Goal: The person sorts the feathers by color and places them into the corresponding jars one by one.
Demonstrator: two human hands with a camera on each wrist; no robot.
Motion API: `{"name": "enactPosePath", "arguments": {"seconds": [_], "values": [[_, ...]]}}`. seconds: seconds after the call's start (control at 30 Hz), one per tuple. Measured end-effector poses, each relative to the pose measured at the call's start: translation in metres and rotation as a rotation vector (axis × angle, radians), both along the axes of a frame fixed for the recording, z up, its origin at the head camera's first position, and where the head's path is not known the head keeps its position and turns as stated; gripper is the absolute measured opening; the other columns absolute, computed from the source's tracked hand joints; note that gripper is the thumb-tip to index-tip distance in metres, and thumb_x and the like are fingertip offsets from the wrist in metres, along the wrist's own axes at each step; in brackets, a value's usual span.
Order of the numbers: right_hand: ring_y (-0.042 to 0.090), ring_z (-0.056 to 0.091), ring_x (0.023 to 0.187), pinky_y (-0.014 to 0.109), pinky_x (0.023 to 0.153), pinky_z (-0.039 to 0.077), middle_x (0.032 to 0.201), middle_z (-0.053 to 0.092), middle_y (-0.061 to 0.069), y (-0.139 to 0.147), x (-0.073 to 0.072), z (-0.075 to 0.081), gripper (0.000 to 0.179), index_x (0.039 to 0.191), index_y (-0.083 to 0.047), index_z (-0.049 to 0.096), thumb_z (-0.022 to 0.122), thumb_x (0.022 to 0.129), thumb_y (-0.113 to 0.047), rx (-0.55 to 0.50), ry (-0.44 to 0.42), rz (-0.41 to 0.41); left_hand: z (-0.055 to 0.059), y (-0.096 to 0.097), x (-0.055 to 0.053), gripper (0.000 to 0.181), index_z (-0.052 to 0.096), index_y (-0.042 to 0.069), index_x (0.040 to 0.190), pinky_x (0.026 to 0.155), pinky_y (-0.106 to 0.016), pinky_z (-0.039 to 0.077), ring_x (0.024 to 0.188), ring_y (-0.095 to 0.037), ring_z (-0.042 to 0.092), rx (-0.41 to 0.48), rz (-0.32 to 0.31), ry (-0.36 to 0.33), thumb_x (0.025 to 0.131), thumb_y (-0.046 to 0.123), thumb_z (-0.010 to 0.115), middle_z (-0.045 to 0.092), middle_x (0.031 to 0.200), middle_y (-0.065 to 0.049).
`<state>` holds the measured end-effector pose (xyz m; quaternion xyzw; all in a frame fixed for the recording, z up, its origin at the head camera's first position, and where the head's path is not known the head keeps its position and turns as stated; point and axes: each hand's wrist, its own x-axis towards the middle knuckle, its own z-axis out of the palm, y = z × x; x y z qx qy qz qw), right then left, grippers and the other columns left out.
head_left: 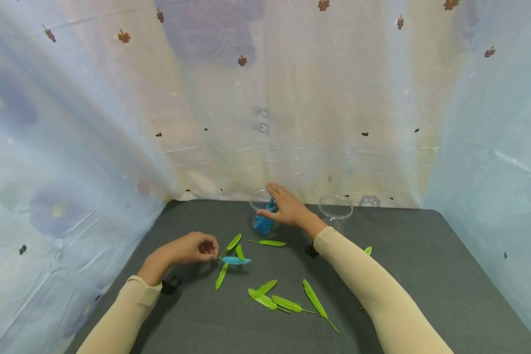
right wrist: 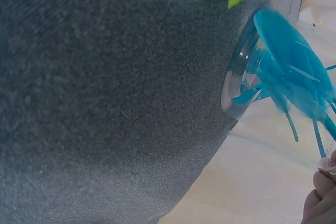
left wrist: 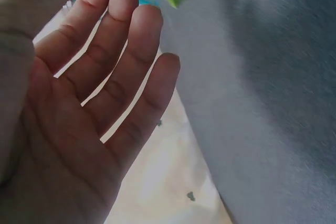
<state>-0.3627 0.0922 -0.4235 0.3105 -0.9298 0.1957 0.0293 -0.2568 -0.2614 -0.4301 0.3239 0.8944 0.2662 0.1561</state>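
My left hand pinches a blue feather by its quill end, just above the table. In the left wrist view, the thumb and index fingertips lie at the top edge, mostly cut off, with the other fingers spread. My right hand holds a clear jar near its rim, thumb on the near side and fingers on the far side. Several blue feathers stand in that jar. Only a few fingertips of this hand show in the right wrist view, against the rim.
Several green feathers lie scattered on the dark grey table, some close to the left hand. A second clear jar stands behind the right forearm. Patterned curtains hang around the back and sides.
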Motion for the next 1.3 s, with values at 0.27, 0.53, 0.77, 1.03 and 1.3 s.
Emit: {"name": "enactPosePath", "arguments": {"seconds": [0.27,0.53,0.77,1.03,1.3], "values": [[0.033,0.013,0.166,0.053,0.133,0.019,0.18,0.014,0.01,0.0,-0.003,-0.001,0.105,0.173,-0.008,0.014,0.058,0.101,-0.071,0.016,0.001,-0.005,0.011,0.007,0.001,0.012,0.077,0.012,0.111,0.08,-0.033,0.06,0.095,-0.034,0.072,0.094,-0.009,-0.046,0.107,0.022,0.071,0.076,0.107,-0.01],[0.033,0.013,0.166,0.053,0.133,0.018,0.18,0.014,0.01,-0.001,-0.003,0.001,0.105,0.174,-0.009,0.014,0.058,0.101,-0.071,0.008,-0.003,0.001,0.019,0.013,0.0,0.012,0.075,0.02,0.114,0.089,-0.035,0.058,0.097,-0.025,0.072,0.152,0.056,0.143,0.107,0.028,0.069,0.073,0.105,0.007],[0.032,0.013,0.166,0.053,0.133,0.02,0.18,0.013,0.01,-0.001,-0.003,0.002,0.105,0.174,-0.009,0.014,0.058,0.101,-0.071,0.019,-0.005,-0.001,0.028,0.019,-0.003,0.007,0.072,0.027,0.113,0.089,-0.035,0.058,0.095,-0.009,0.068,0.223,0.128,0.228,0.106,0.027,0.072,0.072,0.107,0.007],[0.034,0.012,0.166,0.053,0.133,0.019,0.18,0.014,0.01,0.0,-0.007,0.001,0.105,0.173,-0.008,0.014,0.059,0.101,-0.071,0.015,0.006,0.003,0.033,0.019,-0.007,0.009,0.073,0.021,0.111,0.086,-0.039,0.06,0.092,-0.012,0.069,0.304,0.304,0.361,0.102,0.02,0.077,0.073,0.103,0.007],[0.034,0.012,0.166,0.054,0.133,0.019,0.18,0.013,0.011,0.0,-0.005,-0.002,0.105,0.173,-0.008,0.014,0.059,0.101,-0.07,0.009,-0.003,0.009,0.041,0.034,-0.018,0.016,0.075,0.012,0.116,0.086,-0.032,0.058,0.098,-0.023,0.072,0.47,0.453,0.528,0.104,0.022,0.074,0.076,0.109,-0.005]]}}
